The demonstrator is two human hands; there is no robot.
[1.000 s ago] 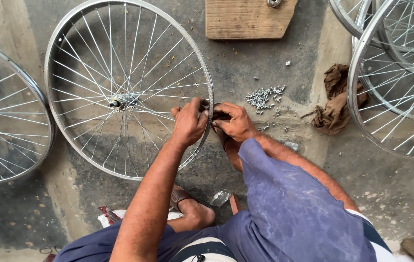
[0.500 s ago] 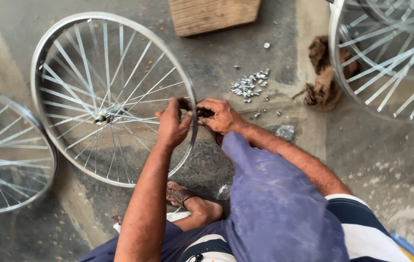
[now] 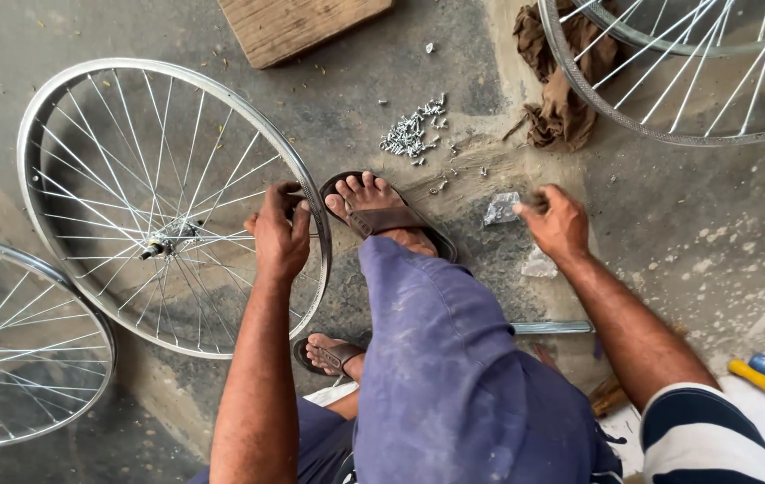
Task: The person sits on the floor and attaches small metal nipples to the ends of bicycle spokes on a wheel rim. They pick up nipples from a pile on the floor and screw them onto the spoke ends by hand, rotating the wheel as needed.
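left hand (image 3: 279,235): fingers clamp wheel (image 3: 167,202) rim at 3 o'clock | right hand (image 3: 557,224): fingers pinched over plastic scrap (image 3: 501,208) | nipple pile (image 3: 414,133) at 12 o'clock

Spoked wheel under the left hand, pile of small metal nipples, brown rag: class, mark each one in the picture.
spoked wheel (image 3: 86,90), head view, on its silver rim
pile of small metal nipples (image 3: 411,133), head view, middle of the heap
brown rag (image 3: 560,99), head view, its crumpled middle
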